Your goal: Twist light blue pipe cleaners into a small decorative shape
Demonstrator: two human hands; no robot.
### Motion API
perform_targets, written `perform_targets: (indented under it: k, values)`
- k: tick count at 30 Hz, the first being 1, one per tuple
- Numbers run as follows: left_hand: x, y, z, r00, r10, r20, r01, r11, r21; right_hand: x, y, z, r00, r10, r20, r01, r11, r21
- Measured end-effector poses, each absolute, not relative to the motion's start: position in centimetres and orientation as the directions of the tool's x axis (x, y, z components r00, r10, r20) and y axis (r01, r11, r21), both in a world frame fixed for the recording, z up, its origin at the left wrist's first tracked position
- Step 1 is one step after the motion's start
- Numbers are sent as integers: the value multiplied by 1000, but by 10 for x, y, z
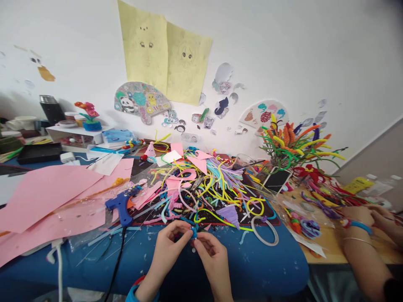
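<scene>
My left hand point(170, 245) and my right hand point(213, 255) meet above the front edge of the blue table mat point(261, 268). Between their fingertips is a small bent piece of blue pipe cleaner point(194, 231), pinched from both sides. Its lower part is hidden by my fingers. Just beyond lies a tangled heap of pipe cleaners point(208, 188) in yellow, purple, blue and pink. To the left rests a blue hot glue gun point(121, 209) with a black cord. A purple ridged triangle point(229, 214) and a pale ring-shaped roll point(265, 231) lie to the right.
Pink sheets point(56, 197) cover the left side. A phone point(277, 180) leans before a bunch of pipe-cleaner flowers point(289, 147). At the far right, another person's hands point(362, 218) work over a wooden table point(330, 247). A black thermos point(52, 110) stands back left.
</scene>
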State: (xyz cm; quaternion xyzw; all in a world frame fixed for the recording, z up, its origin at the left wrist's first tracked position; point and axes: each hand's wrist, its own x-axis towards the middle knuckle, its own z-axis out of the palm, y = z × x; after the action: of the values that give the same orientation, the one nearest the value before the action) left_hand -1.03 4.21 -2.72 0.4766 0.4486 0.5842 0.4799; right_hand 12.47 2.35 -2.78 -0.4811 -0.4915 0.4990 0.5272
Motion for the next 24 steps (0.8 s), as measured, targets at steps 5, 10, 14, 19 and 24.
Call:
perform_targets:
  k: [5, 10, 14, 19, 24]
  values:
    - [-10, 41, -27, -65, 990, 124, -121, -131, 984, 121, 25, -26, 58, 998, 23, -48, 26, -999]
    - [-11, 41, -26, -52, 987, 152, -122, -157, 980, 121, 26, -27, 83, 996, 29, -46, 33, -998]
    - [-11, 40, -26, -20, 988, 154, -134, -155, 979, 123, 26, -26, 99, 994, 51, -37, 54, -998]
    - [-12, 42, -24, 6, 991, 132, -183, -129, 975, 125, 24, -24, 80, 994, 69, 8, 68, -998]
    - [-15, 44, -23, 97, 993, 74, -184, -55, 981, 128, 25, -24, 71, 994, 81, 34, 79, -996]
